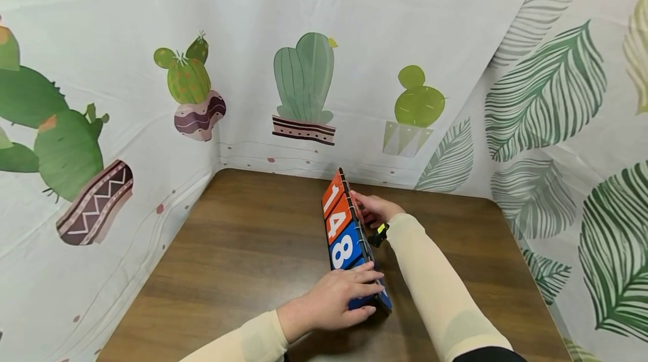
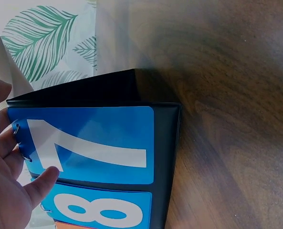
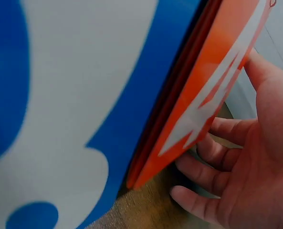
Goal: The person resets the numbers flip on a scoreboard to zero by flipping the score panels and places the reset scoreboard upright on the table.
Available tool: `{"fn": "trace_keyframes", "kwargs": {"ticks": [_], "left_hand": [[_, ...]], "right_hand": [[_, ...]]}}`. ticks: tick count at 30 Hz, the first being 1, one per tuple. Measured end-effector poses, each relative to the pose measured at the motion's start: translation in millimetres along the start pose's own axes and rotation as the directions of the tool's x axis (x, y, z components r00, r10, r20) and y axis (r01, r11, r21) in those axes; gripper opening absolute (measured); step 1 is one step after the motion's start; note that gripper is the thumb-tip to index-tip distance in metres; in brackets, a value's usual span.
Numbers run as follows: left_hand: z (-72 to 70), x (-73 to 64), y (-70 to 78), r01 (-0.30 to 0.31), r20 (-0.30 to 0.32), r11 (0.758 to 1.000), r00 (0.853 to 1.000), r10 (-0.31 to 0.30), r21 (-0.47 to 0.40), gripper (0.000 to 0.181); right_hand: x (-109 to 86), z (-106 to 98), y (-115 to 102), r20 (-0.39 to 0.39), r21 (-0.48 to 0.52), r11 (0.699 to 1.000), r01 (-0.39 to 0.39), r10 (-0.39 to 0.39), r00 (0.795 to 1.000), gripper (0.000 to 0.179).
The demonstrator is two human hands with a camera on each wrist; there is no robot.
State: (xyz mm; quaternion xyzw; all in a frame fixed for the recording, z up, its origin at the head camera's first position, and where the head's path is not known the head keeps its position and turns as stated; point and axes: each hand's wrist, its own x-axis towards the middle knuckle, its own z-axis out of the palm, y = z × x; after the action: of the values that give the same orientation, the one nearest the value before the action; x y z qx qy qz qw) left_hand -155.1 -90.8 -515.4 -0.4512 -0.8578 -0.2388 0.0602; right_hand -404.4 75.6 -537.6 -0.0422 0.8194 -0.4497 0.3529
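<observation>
A tabletop flip scoreboard [image 1: 340, 226] stands tent-like on its black cover, with white numerals on red and blue ringed cards. At its near end, my left hand [image 1: 334, 297] grips the top ridge. In the left wrist view one fingertip touches the blue card [image 2: 103, 143] at that end, while other fingers reach over the ring edge. On the far side my right hand [image 1: 377, 208] is at the red cards, mostly behind the board in the head view. The right wrist view shows its relaxed fingers along the outer edge of a red card [image 3: 198, 109] with a white 4.
The brown wooden table [image 1: 243, 238] extends around the scoreboard. A white cloth backdrop [image 1: 243, 2] printed with cacti and leaves borders it at the back and sides. A small black object with a yellow patch [image 1: 379, 231] is at my right wrist.
</observation>
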Motion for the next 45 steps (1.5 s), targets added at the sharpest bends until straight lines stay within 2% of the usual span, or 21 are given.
{"fn": "trace_keyframes", "kwargs": {"ticks": [8,11,14,17,21,25,27,32,36,45], "left_hand": [[2.5,-0.1,2.7,-0.013,0.006,1.0,1.0,0.013,0.007,0.043],[2.8,0.3,3.0,-0.019,-0.002,1.0,1.0,0.019,0.007,0.043],[2.6,0.7,3.1,-0.025,-0.008,1.0,1.0,0.025,0.008,0.043],[2.5,0.6,3.0,-0.029,-0.009,0.999,1.0,0.029,0.015,0.043],[2.0,0.4,2.4,-0.031,-0.013,0.999,0.999,0.031,0.028,0.043],[0.4,0.2,1.7,-0.021,-0.011,0.999,1.0,0.022,0.027,0.044],[-0.4,-0.1,1.6,-0.013,-0.002,1.0,1.0,0.014,0.02,0.044],[-1.3,-1.2,1.6,0.007,0.019,1.0,1.0,-0.007,0.005,0.045],[-1.4,-1.5,1.3,0.022,0.028,1.0,0.999,-0.022,-0.004,0.045],[0.2,0.1,-0.3,0.014,0.018,1.0,1.0,-0.014,-0.025,0.044]], "right_hand": [[3.3,0.1,6.6,-0.017,-0.008,1.0,-0.016,0.016,1.0,0.084],[5.4,-0.3,8.8,-0.056,0.011,1.0,-0.015,0.015,0.998,0.083],[8.6,-0.2,10.9,-0.136,0.063,0.998,-0.01,0.019,0.991,0.074],[12.9,-0.3,11.4,-0.246,0.152,0.988,0.021,0.017,0.969,0.058],[16.5,-1.4,7.7,-0.378,0.202,0.971,0.125,-0.041,0.925,0.045],[17.0,-5.3,2.5,-0.457,0.205,0.96,0.191,-0.078,0.886,0.039],[16.5,-7.7,1.3,-0.476,0.231,0.952,0.199,-0.067,0.877,0.035],[13.2,-13.1,2.4,-0.477,0.34,0.918,0.205,-0.019,0.879,0.03],[9.0,-17.9,4.2,-0.451,0.393,0.896,0.207,-0.008,0.893,0.028],[-6.7,-26.8,0.9,-0.355,0.397,0.886,0.239,-0.092,0.93,0.046]]}}
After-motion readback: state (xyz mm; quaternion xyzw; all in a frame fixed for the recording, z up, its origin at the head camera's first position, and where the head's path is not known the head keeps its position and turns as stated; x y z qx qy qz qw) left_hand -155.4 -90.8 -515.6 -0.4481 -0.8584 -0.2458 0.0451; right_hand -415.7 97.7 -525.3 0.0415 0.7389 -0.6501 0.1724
